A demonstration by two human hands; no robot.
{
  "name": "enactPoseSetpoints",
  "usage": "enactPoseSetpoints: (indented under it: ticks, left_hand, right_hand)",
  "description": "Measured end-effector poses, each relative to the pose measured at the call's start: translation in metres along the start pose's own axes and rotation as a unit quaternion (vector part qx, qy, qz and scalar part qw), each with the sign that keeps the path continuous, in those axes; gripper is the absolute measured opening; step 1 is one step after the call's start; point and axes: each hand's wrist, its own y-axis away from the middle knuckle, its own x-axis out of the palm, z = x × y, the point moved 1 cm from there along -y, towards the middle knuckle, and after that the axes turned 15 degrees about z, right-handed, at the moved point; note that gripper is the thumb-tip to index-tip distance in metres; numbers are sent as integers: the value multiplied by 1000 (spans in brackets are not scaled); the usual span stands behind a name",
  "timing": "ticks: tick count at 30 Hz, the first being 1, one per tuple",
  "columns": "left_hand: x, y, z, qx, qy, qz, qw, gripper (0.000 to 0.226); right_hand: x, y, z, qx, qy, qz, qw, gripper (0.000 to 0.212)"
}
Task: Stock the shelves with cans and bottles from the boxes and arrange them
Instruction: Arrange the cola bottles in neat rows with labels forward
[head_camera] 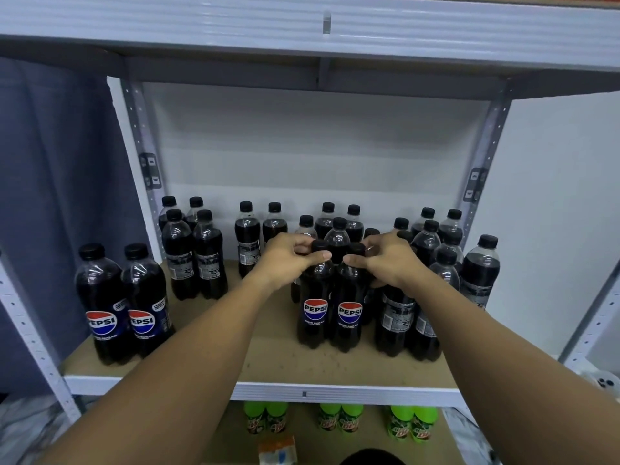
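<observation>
Two dark Pepsi bottles stand side by side at the middle of the wooden shelf [268, 360], labels facing me. My left hand [288, 260] grips the neck and cap of the left bottle [313, 317]. My right hand [385, 260] grips the neck of the right bottle [349, 317]. Both bottles stand upright on the shelf board. Several more black-capped Pepsi bottles stand behind and to the right of them.
A pair of Pepsi bottles [124, 310] stands at the shelf's front left, another pair [194, 260] behind it. Grey metal uprights [144, 156] frame the bay, with a shelf beam [302, 31] overhead. Green Mountain Dew bottles [339, 421] fill the shelf below.
</observation>
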Motion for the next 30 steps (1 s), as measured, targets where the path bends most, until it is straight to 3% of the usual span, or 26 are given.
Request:
enactPoseSetpoints:
  ticks: [5, 11, 18, 30]
  left_hand:
    - [-3, 7, 4, 23, 7, 29, 999, 18]
    - [-16, 28, 7, 31, 22, 24, 999, 22]
    - [-45, 67, 15, 20, 41, 9, 999, 31]
    - [-87, 117, 28, 19, 26, -15, 999, 29]
  right_hand:
    - [5, 4, 3, -11, 1, 0, 1000, 37]
    - [24, 11, 14, -41, -4, 1, 999, 27]
    - [58, 14, 41, -74, -6, 33, 997, 32]
    - [111, 0, 77, -110, 18, 20, 994, 33]
